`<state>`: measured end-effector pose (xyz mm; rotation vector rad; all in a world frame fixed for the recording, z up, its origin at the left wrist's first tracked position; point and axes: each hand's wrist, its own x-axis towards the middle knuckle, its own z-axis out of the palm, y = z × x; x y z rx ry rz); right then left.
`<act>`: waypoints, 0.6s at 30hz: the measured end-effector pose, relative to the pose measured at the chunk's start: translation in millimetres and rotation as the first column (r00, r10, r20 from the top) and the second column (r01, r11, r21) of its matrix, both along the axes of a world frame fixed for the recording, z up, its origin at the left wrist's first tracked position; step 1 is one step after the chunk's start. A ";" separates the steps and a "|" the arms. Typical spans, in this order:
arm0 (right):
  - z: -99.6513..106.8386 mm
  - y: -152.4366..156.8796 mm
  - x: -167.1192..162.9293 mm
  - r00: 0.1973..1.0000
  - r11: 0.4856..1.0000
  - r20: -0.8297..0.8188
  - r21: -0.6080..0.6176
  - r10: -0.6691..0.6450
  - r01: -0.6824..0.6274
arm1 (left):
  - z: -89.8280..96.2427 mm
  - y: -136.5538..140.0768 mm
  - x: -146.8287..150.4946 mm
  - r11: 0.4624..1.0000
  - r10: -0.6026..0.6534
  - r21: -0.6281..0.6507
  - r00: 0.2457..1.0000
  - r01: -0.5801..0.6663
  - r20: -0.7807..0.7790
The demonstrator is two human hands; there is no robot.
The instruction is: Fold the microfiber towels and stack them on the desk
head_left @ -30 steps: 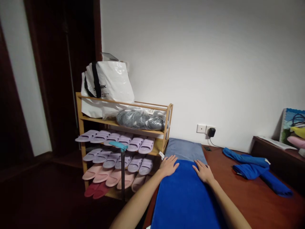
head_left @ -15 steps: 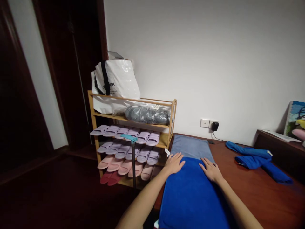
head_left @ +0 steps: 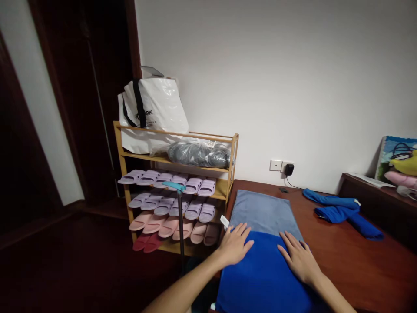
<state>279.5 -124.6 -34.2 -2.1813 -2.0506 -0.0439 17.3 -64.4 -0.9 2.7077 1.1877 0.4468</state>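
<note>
A bright blue cloth (head_left: pixel 257 278) lies flat along the left side of the table, its near end running out of view. Beyond it stretches a grey-blue cloth (head_left: pixel 263 211) with a white tag (head_left: pixel 224 221) at its left edge; whether the two are one piece I cannot tell. My left hand (head_left: pixel 235 245) rests palm down on the blue cloth's far left corner, fingers stretched out. At the far right side, my right hand (head_left: pixel 300 257) lies flat on the same cloth with its fingers spread. Neither hand grips anything.
Folded blue cloths (head_left: pixel 342 211) lie on the reddish-brown table (head_left: pixel 352 265) to the right. A plugged-in black adapter (head_left: pixel 288 169) is at the wall. On the left stands a wooden shoe rack (head_left: pixel 177 163) with several slippers, a white bag (head_left: pixel 156 104) and a blue-topped pole (head_left: pixel 181 217).
Both hands and the cloths have slid towards me, leaving a strip of table between the grey-blue cloth and the wall. The view has turned slightly right.
</note>
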 end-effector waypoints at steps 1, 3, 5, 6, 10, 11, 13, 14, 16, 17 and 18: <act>0.4 -9.7 -2.1 1.000 1.000 -0.007 0.005 0.005 -0.005 | 2.1 -10.4 -4.4 1.000 -0.008 -0.026 1.000 0.008 0.009; 1.7 -27.4 -5.8 0.999 1.000 -0.037 0.002 0.016 -0.016 | 6.3 -29.7 -13.9 0.998 -0.022 -0.063 0.999 0.025 0.037; 3.2 -41.1 -5.2 0.996 0.999 -0.088 -0.019 0.029 -0.031 | 10.5 -43.2 -23.5 0.996 -0.031 -0.081 0.996 0.038 0.078; 3.7 -45.8 -1.8 0.992 0.998 -0.119 -0.031 0.042 -0.046 | 12.7 -46.6 -28.2 0.995 -0.037 -0.091 0.994 0.047 0.103; 0.1 -48.8 35.3 0.967 0.995 -0.237 0.005 0.098 -0.100 | 22.1 -35.5 -45.7 0.981 -0.026 -0.181 0.978 0.065 0.207; -1.8 -46.6 47.7 0.962 0.997 -0.262 0.020 0.083 -0.080 | 24.2 -28.2 -49.2 0.974 -0.011 -0.217 0.976 0.060 0.218; -4.0 -41.9 69.3 0.941 1.000 -0.337 0.010 0.022 -0.020 | 27.4 -12.4 -54.2 0.948 0.023 -0.315 0.978 0.044 0.206; -3.3 -40.4 76.5 0.918 1.000 -0.397 -0.017 -0.013 0.007 | 28.5 -5.1 -55.6 0.930 0.040 -0.366 0.982 0.030 0.182; 3.1 -40.8 82.3 0.838 0.997 -0.542 -0.070 -0.057 0.022 | 29.7 5.3 -56.1 0.901 0.073 -0.434 0.988 -0.008 0.133; 8.4 -42.9 81.2 0.790 0.997 -0.610 -0.082 -0.059 0.011 | 30.1 7.8 -55.9 0.900 0.089 -0.435 0.987 -0.023 0.132; 14.3 -46.1 78.4 0.739 0.997 -0.671 -0.080 -0.053 -0.002 | 30.7 8.1 -55.9 0.909 0.101 -0.416 0.982 -0.027 0.157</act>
